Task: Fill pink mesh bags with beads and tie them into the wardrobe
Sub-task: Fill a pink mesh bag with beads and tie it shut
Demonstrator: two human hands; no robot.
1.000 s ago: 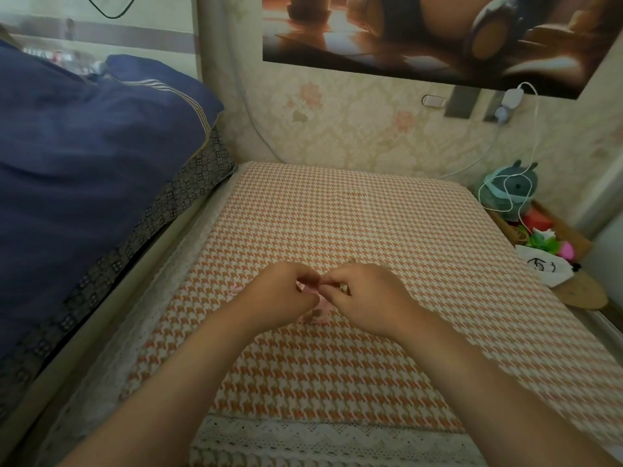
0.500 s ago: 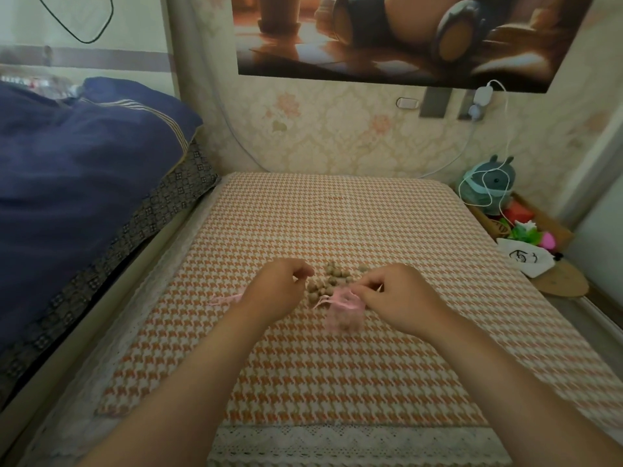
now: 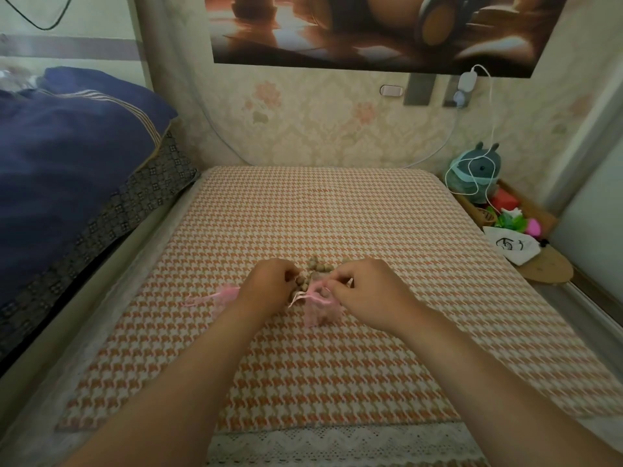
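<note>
A pink mesh bag (image 3: 320,310) lies on the orange houndstooth mat (image 3: 323,214), its mouth toward the wall. My right hand (image 3: 367,291) pinches the bag's rim by the pink ribbon. Several tan beads (image 3: 318,266) lie in a small pile just beyond the bag, between my hands. My left hand (image 3: 269,286) is curled with its fingertips at the beads; whether it holds any I cannot tell. A second pink mesh bag (image 3: 219,296) lies flat on the mat, partly under my left wrist.
A dark blue quilt (image 3: 67,156) on a raised bed borders the mat on the left. At the right edge stand a plush toy (image 3: 477,173), a white charger cable (image 3: 488,129), small toys and a white pouch (image 3: 512,244). The wallpapered wall closes the far side.
My hands have drawn apart, uncovering the bead pile and the bag. The right hand now holds the bag's rim; the left has moved to the beads.
</note>
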